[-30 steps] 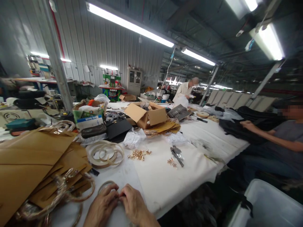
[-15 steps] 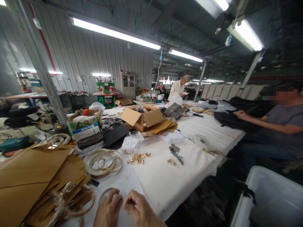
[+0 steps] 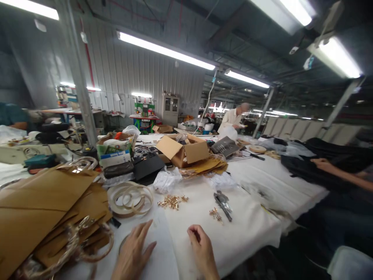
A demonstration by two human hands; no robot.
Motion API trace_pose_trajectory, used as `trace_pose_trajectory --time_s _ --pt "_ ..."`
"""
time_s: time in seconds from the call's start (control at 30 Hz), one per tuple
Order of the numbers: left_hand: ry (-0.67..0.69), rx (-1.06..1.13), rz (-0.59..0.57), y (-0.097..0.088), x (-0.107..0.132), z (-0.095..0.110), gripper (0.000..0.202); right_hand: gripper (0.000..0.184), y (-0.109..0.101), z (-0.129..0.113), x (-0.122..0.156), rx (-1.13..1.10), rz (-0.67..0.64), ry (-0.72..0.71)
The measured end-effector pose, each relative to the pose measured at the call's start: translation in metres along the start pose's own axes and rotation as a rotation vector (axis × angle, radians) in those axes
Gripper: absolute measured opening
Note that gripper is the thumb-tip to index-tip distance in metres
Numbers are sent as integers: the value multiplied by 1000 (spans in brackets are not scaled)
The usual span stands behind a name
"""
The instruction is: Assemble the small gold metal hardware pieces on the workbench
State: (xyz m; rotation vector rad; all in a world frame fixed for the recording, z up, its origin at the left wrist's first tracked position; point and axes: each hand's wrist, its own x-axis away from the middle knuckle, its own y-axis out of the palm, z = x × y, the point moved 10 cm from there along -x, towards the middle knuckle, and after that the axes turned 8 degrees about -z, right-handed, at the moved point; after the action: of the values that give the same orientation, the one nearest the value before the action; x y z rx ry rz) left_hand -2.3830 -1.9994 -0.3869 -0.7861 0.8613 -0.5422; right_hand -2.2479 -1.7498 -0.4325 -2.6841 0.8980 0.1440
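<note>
My left hand (image 3: 135,249) is over the white sheet near the table's front, its fingers stretched out and thumb apart, holding nothing. Part of a thin round band (image 3: 122,244) shows beside it, mostly hidden by the hand. To the right, my right hand (image 3: 202,247) has its fingers curled against the thumb; anything inside them is hidden. Ahead of the hands lies a pile of small gold-coloured metal fittings (image 3: 171,202). A smaller group of gold fittings (image 3: 216,215) is beyond the right hand, beside a dark narrow tool (image 3: 223,206) on a small clear bag.
Brown flat pieces (image 3: 43,206) with wrapped ring handles (image 3: 96,249) cover the left side. Coils of cream strip (image 3: 128,198) sit beside them. An open cardboard box (image 3: 196,151) stands farther back. A co-worker's hand (image 3: 323,165) touches black material (image 3: 303,167) at the right.
My hands have moved apart; the right went to the right and its fingers stay curled, while the left has straightened its fingers. The view has turned left.
</note>
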Motion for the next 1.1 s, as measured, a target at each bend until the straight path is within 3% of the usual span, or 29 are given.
trace_pose_trajectory --time_s 0.1,0.23,0.33,0.43,0.57,0.87,1.1 --pt "38 103 -41 12 -50 25 42 38 2 -2 1 37 -7 -30" --pt "-40 179 -221 64 -114 37 45 39 0 -3 2 73 -11 -49" --pt "-95 166 -237 95 -135 38 39 41 -6 0 2 78 17 -35" --pt "-144 145 -210 114 -133 36 23 42 -10 7 1 61 41 -24" --pt "-154 155 -162 120 -124 33 17 43 -9 15 -2 46 31 -17" --pt "-118 336 -52 98 -111 36 14 44 -11 7 -1 51 48 -32" --pt "-93 546 -19 85 -78 45 6 42 -13 10 2 7 61 -10"
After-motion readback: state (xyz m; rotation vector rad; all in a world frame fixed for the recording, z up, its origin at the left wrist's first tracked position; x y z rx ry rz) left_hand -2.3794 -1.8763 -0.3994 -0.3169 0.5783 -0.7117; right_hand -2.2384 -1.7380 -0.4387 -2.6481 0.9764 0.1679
